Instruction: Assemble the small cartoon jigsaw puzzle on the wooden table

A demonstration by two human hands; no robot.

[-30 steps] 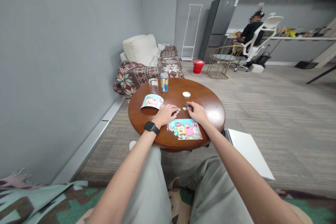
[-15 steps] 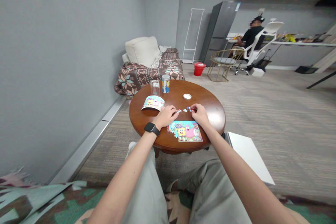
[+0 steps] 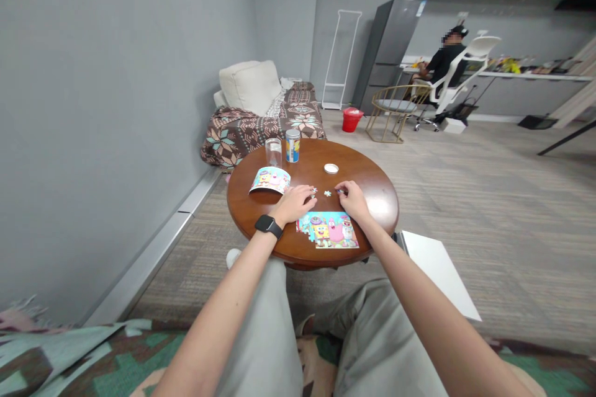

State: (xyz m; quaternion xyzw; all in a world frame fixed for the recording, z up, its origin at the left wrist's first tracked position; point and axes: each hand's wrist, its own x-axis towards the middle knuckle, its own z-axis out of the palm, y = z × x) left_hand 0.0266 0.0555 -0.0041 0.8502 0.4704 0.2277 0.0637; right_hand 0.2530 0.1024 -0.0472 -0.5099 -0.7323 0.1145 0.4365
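Note:
A partly built cartoon jigsaw puzzle (image 3: 333, 231) lies flat near the front of the round table, its lower-left edge stepped. My left hand (image 3: 294, 203) rests above its left corner, thumb and fingers apart, with small loose pieces (image 3: 313, 191) at the fingertips. One loose puzzle piece (image 3: 328, 193) lies by itself between the two hands. Beyond the puzzle's right corner, my right hand (image 3: 354, 200) pinches a small dark-coloured puzzle piece (image 3: 341, 191), mostly covered by the fingers. A curved picture sheet (image 3: 270, 180) with the same cartoon scene stands left of my left hand.
On the brown table (image 3: 372, 180) stand a clear glass (image 3: 274, 153) and a cartoon tin (image 3: 293, 146); a round lid (image 3: 331, 169) lies behind the hands. A white box-like surface (image 3: 440, 270) is at the right. Farther off, a person (image 3: 449, 62) sits near a red bin (image 3: 352, 120).
My right fingers have closed farther over the piece, which shows less now. The left fingertips stay by the loose pieces, with slight movement. The whole view has shifted a little.

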